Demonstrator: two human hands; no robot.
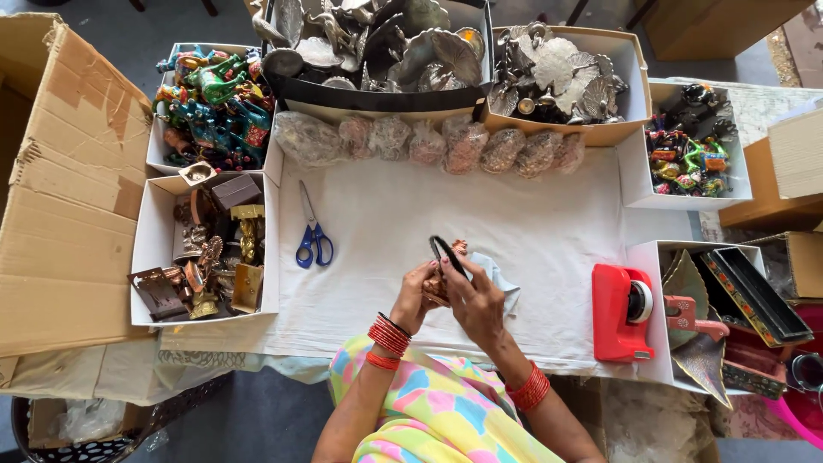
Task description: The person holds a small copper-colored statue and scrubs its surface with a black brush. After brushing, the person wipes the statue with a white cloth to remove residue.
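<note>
Head view: a small brown metal figure [439, 279] is held over the near middle of the bench [531, 231], which is covered with a white cloth. It is gripped by both hands together. The left hand [416, 296] is closed around its left side, and the right hand [476, 300] is closed over its right side, with a thin dark loop [446, 253] sticking up between the fingers. A bit of pale wrapping [501, 279] is seen just behind the right hand. Red bangles are worn on both wrists.

Blue scissors [313, 236] are laid on the cloth, to the left of the hands and well apart from them. A red tape holder [619, 310] is stood near the right edge of the bench. A row of wrapped bundles [429, 141] is lined along the far edge.

Boxes are set all around the cloth. Coppery figures are kept in a white box [141, 257] at the left edge, and bright painted figures in another white box [159, 150] at the far left corner. Silver pieces are piled in a black box [377, 99] and a tan box [630, 94] along the far edge. A big cardboard box [60, 197] is seen further left.
</note>
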